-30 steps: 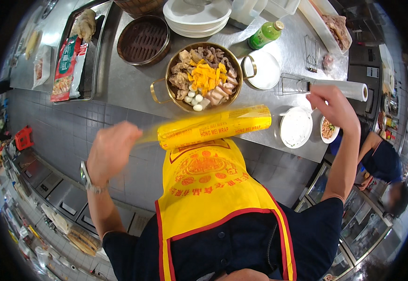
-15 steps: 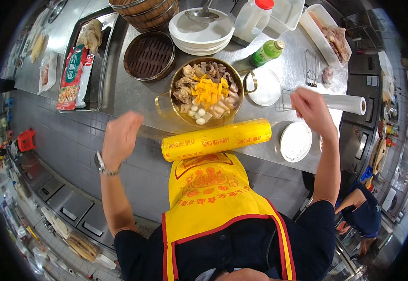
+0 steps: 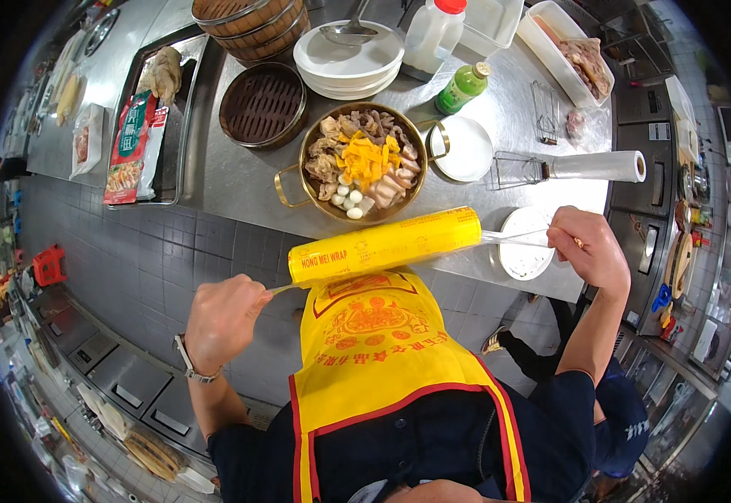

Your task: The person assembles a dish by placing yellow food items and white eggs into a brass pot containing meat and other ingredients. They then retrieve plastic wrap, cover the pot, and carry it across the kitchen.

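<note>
A yellow roll of cling film (image 3: 386,243) lies crosswise at the table's near edge, against my apron. My left hand (image 3: 229,323) is closed on a thin gathered strand of clear film at the roll's left end. On the other side, my right hand (image 3: 590,245) pinches a longer strand of film pulled out past the right end. Just beyond the roll stands a brass two-handled pot (image 3: 306,168), filled with meat pieces, yellow strips and small white eggs. Whether film lies over the pot I cannot tell.
White plates (image 3: 526,261) lie near my right hand and by the pot. Behind stand a dark slatted steamer (image 3: 265,105), stacked white bowls (image 3: 357,63), and a green bottle (image 3: 463,89). A tray (image 3: 176,159) holds packets at left. Another person (image 3: 619,423) is at lower right.
Both hands have come down toward me, the left lower and the right slightly outward. Gathered strands of film now show between each hand and the roll. The other person has shifted closer.
</note>
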The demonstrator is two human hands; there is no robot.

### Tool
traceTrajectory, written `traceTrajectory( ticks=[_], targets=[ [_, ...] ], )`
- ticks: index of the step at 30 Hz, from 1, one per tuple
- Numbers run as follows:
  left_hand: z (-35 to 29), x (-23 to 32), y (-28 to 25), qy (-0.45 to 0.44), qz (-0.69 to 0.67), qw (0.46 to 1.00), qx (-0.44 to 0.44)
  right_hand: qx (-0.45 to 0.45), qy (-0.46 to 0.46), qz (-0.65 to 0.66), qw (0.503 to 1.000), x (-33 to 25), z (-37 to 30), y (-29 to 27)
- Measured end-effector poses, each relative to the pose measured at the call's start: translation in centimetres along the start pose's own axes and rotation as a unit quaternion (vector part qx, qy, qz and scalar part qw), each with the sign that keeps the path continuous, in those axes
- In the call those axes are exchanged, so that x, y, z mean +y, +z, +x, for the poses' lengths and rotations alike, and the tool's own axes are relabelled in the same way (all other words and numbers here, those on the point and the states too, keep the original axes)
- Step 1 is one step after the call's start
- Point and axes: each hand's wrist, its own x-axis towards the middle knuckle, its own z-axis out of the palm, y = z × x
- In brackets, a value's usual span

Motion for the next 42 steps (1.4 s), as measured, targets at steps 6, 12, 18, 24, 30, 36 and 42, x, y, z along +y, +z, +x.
traceTrajectory(
  ticks=[6,12,18,24,30,36,42],
  targets=[
    [0.8,-0.4,-0.6,-0.036,0.001,0.999,0.01,0.003,0.06,0.015,0.998,-0.3,1.1,-0.7],
    [3.8,-5.3,0.3,-0.095,-0.012,0.994,0.043,0.099,0.035,-0.022,0.994,2.1,7.0,0.6],
    [8.8,-14.0,3.5,-0.121,0.055,0.989,0.069,0.184,0.061,0.051,0.98,6.1,15.8,4.0],
    [11.7,-20.3,10.2,-0.194,0.089,0.968,0.133,0.275,0.039,0.046,0.959,9.9,22.0,9.7],
    [12.5,-22.8,14.9,-0.213,0.117,0.95,0.195,0.318,0.087,0.035,0.944,11.5,24.5,13.3],
    [10.7,-17.4,11.0,-0.169,0.059,0.951,0.251,0.345,0.036,0.137,0.928,9.1,20.6,10.8],
    [3.7,-6.3,3.8,-0.024,0.039,0.982,0.183,0.231,-0.007,0.192,0.954,5.2,7.3,6.7]
  ],
)
